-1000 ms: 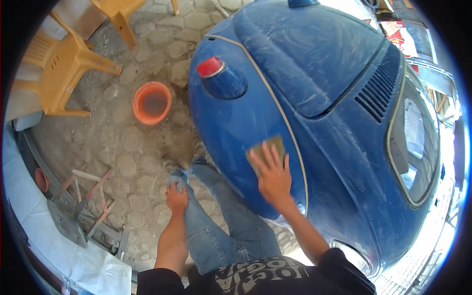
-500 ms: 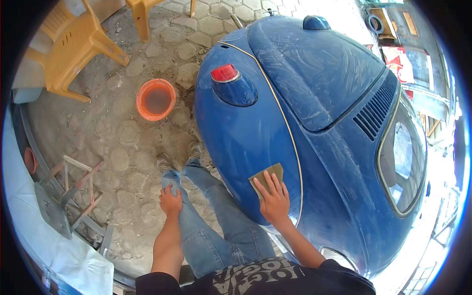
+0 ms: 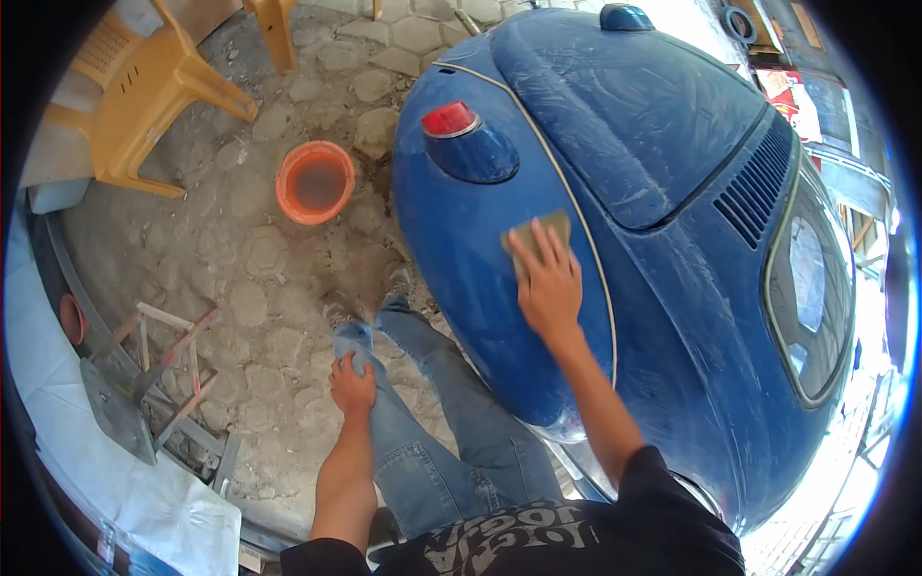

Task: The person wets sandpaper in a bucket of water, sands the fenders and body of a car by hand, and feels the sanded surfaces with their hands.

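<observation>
My right hand (image 3: 550,288) lies on a greenish-brown sheet (image 3: 560,228), pressing it flat against the rounded blue fender (image 3: 461,254) of a car. The sheet sits between the red tail light (image 3: 449,120) and the car's side, just left of the cream trim line (image 3: 597,252). Its fingers are spread over the sheet. My left hand (image 3: 352,384) rests on my knee in blue jeans, fingers apart, with nothing in it. Pale streaks mark the blue engine lid (image 3: 634,125).
An orange bucket (image 3: 315,182) of murky water stands on the stone paving, left of the car. Yellow plastic chairs (image 3: 144,101) are at the upper left. A metal frame (image 3: 171,379) and a pale sheet (image 3: 106,470) lie at the lower left.
My right hand and the sheet have moved up the fender, toward the tail light. My left hand stays on the knee. The whole view has shifted slightly.
</observation>
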